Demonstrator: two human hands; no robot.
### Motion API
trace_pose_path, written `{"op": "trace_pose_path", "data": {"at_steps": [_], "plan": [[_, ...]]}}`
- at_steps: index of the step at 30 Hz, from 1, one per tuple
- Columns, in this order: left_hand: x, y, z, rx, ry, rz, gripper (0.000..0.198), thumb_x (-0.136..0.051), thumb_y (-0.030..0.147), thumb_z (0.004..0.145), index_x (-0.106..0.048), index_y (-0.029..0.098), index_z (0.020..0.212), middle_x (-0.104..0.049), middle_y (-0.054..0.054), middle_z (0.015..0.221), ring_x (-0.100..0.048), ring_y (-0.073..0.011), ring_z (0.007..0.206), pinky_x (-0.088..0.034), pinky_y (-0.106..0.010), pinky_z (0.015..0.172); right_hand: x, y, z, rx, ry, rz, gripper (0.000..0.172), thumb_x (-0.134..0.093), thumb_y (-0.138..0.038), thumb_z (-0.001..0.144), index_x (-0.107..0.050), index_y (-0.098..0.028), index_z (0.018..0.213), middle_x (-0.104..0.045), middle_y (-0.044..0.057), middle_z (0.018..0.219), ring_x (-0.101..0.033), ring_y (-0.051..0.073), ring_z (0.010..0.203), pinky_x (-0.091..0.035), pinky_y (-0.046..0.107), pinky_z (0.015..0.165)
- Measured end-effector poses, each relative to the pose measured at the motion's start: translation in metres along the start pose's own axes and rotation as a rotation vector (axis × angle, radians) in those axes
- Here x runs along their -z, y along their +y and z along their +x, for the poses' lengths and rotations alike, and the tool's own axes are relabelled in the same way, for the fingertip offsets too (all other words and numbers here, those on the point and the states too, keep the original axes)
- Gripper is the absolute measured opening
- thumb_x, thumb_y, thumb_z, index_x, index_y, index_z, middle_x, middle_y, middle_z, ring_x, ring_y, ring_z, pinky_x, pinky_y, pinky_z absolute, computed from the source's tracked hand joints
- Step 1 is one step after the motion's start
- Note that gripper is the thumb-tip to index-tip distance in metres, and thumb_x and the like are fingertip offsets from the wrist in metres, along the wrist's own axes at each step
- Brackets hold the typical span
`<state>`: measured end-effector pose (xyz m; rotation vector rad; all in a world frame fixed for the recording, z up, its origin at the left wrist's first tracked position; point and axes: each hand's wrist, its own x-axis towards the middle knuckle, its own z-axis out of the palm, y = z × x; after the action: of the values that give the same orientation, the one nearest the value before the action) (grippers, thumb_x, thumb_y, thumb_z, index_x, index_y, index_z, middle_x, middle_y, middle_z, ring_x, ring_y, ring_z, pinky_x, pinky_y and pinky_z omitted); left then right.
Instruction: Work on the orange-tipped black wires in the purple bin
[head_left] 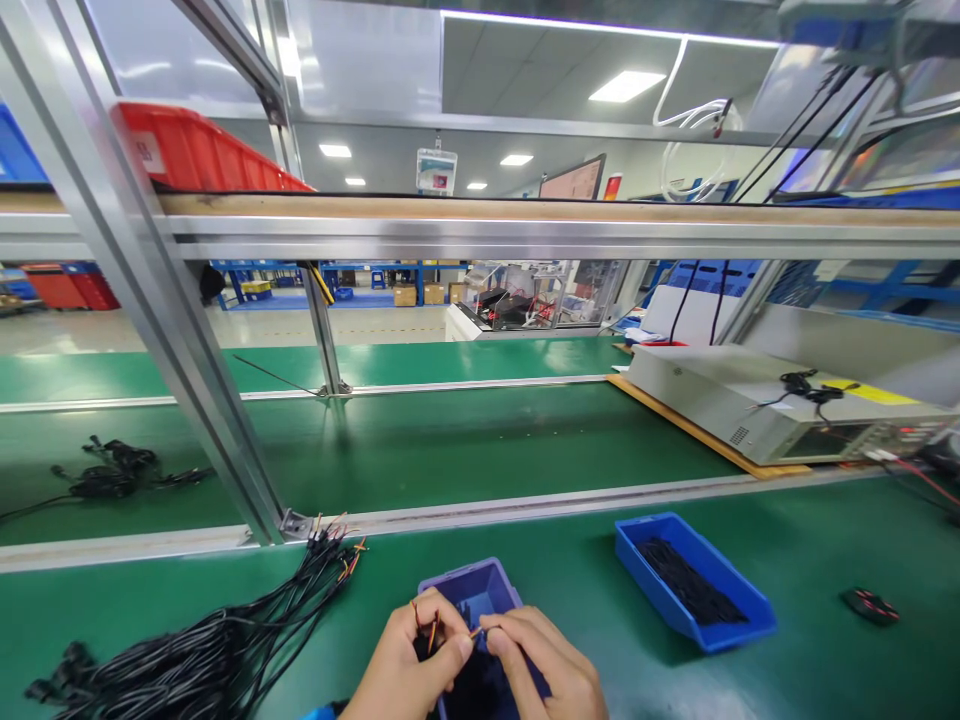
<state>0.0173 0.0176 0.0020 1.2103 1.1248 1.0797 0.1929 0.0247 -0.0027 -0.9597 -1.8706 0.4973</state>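
Note:
Above a purple-blue bin (480, 577) at the bottom centre, my two hands meet fingertip to fingertip. My left hand (420, 655) pinches a cable end (433, 632) whose thin red, yellow and dark wires stick out between the fingers. My right hand (544, 662) is closed on the tip of one of these thin wires (477, 632), just right of the left thumb. Dark contents fill the bin below, partly hidden by my hands. To the left lies a large bundle of black cables (217, 650) with bare coloured wire ends pointing toward the back.
A blue tray (731, 625) of small black pieces stands to the right, with a small black-and-red object (870, 606) beyond it. A grey instrument (750, 400) rests on a board at the back right. A metal post (172, 300) and shelf beam (525, 238) frame the bench. More black cables (120, 468) lie back left.

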Motion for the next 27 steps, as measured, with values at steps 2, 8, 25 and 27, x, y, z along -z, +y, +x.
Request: {"op": "trace_pose_path", "data": {"at_steps": [2,8,25,27], "plan": [[0.0,0.0,0.0,0.0,0.006,0.004,0.039,-0.07,0.052,0.079,-0.057,0.017,0.067,-0.046,0.006,0.061,-0.035,-0.0051,0.044,-0.03,-0.02,0.045,0.0,-0.001,0.001,0.017,0.017,-0.011,0.023,-0.05,-0.024,0.1,-0.073,-0.022,0.098,-0.074,0.005,0.083,-0.072,0.018,0.077,-0.058,0.023,0.075],[0.0,-0.005,0.0,-0.028,0.013,0.009,0.044,-0.069,0.057,0.079,-0.058,0.016,0.068,-0.047,0.004,0.067,-0.041,-0.0065,0.05,-0.03,-0.019,0.045,-0.003,0.003,-0.001,0.05,0.017,-0.015,0.023,-0.049,-0.024,0.101,-0.072,-0.021,0.098,-0.073,0.006,0.082,-0.072,0.018,0.075,-0.058,0.022,0.073],[0.008,-0.027,0.005,-0.029,-0.025,0.002,0.045,-0.069,0.059,0.079,-0.062,0.015,0.072,-0.055,0.0,0.07,-0.051,-0.0089,0.049,-0.037,-0.019,0.041,-0.011,0.002,-0.002,0.054,0.017,-0.048,0.03,-0.044,-0.027,0.104,-0.07,-0.022,0.09,-0.071,0.003,0.075,-0.07,0.016,0.066,-0.056,0.021,0.067],[0.007,-0.027,0.006,-0.002,-0.041,-0.011,0.048,-0.069,0.062,0.078,-0.062,0.015,0.073,-0.057,0.0,0.066,-0.049,-0.0079,0.044,-0.037,-0.019,0.041,-0.011,0.003,-0.002,0.137,0.008,-0.116,0.028,-0.044,-0.024,0.104,-0.07,-0.021,0.095,-0.071,0.004,0.076,-0.069,0.017,0.068,-0.056,0.023,0.067]]}}
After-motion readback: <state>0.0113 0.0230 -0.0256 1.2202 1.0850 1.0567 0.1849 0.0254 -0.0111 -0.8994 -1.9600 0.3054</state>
